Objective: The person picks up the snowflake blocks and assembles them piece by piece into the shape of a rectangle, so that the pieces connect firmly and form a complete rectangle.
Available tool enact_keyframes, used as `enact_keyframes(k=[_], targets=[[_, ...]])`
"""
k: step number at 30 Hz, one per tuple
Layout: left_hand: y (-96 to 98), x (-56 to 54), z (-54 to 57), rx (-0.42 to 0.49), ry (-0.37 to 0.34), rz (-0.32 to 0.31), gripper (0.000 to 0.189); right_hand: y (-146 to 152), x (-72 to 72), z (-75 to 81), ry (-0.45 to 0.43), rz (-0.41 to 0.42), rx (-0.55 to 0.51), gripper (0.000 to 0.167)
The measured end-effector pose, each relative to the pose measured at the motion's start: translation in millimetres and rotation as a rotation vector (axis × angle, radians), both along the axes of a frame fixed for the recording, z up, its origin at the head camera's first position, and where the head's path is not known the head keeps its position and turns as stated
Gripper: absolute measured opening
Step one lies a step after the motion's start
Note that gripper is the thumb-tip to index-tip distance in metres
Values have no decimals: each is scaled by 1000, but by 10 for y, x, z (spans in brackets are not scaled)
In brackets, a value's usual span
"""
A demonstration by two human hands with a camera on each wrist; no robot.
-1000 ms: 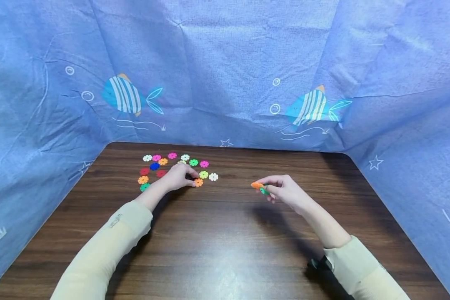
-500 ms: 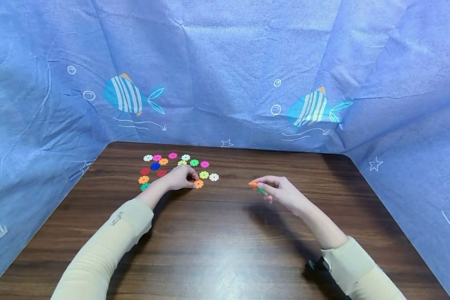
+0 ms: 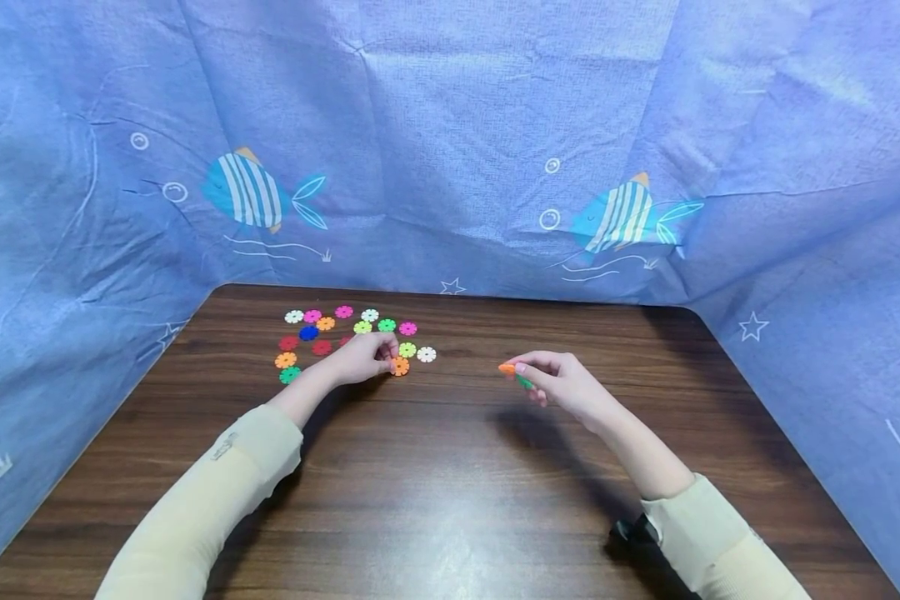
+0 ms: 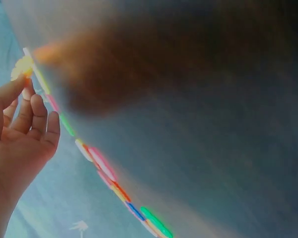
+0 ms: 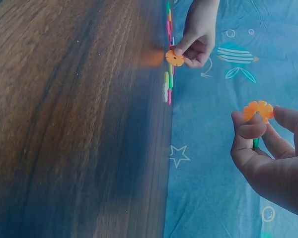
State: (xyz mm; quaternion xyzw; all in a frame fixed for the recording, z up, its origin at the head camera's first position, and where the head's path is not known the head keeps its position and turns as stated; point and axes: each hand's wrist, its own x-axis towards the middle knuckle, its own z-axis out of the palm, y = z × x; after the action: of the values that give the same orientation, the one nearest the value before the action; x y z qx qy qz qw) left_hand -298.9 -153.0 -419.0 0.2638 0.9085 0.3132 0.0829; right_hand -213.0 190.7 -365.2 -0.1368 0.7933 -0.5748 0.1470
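Observation:
At the near right of the scattered discs, my left hand [image 3: 367, 357] pinches an orange notched plastic disc [image 3: 400, 367] between thumb and fingers. The right wrist view shows this disc tilted up off flat, facing that camera. Over the table to the right, my right hand [image 3: 566, 383] holds another orange notched disc [image 5: 259, 111] by its edge, thumb on one side and fingers on the other. A green disc [image 5: 256, 143] shows below it, mostly hidden by the fingers. A yellow-green disc [image 3: 407, 350] and a white disc [image 3: 427, 354] lie just beyond the left fingertips.
Several more notched discs lie flat at the far left, among them a blue disc [image 3: 309, 332], a pink disc [image 3: 344, 312] and a green disc [image 3: 290, 375]. The dark wooden table [image 3: 420, 483] ends at a blue fish-print cloth [image 3: 450, 167] behind and beside it.
My left hand has taken hold of the orange disc and tilted it up slightly. My right hand has shifted a little left, and its orange disc has turned more edge-on.

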Motion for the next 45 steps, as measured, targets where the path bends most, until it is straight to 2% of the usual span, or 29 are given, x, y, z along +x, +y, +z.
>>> enact_keyframes(k=[5, 8, 12, 15, 19, 25, 29, 36, 42, 45], targets=[[37, 78, 103, 49, -18, 50, 5, 0, 1, 9, 5, -4, -9, 34], [65, 133, 169, 77, -1, 63, 10, 2, 5, 12, -10, -8, -18, 37], [117, 219, 242, 163, 5, 77, 20, -5, 18, 24, -31, -17, -28, 38], [165, 288, 290, 231, 9, 117, 22, -15, 26, 36, -33, -23, -32, 37], [227, 386, 338, 299, 62, 175, 18, -32, 17, 36, -19, -21, -28, 36], [313, 528, 412, 406, 111, 198, 13, -101, 1, 53, 32, -3, -36, 33], [367, 610, 456, 445, 100, 215, 12, -156, -10, 73, 39, 11, -36, 36], [481, 733, 514, 533, 31, 231, 16, -240, -13, 107, 34, -6, -24, 34], [582, 807, 523, 569, 42, 234, 19, -303, -24, 130, 13, 6, -70, 37], [632, 853, 552, 592, 23, 238, 19, -326, -25, 136, -4, 13, -90, 34]])
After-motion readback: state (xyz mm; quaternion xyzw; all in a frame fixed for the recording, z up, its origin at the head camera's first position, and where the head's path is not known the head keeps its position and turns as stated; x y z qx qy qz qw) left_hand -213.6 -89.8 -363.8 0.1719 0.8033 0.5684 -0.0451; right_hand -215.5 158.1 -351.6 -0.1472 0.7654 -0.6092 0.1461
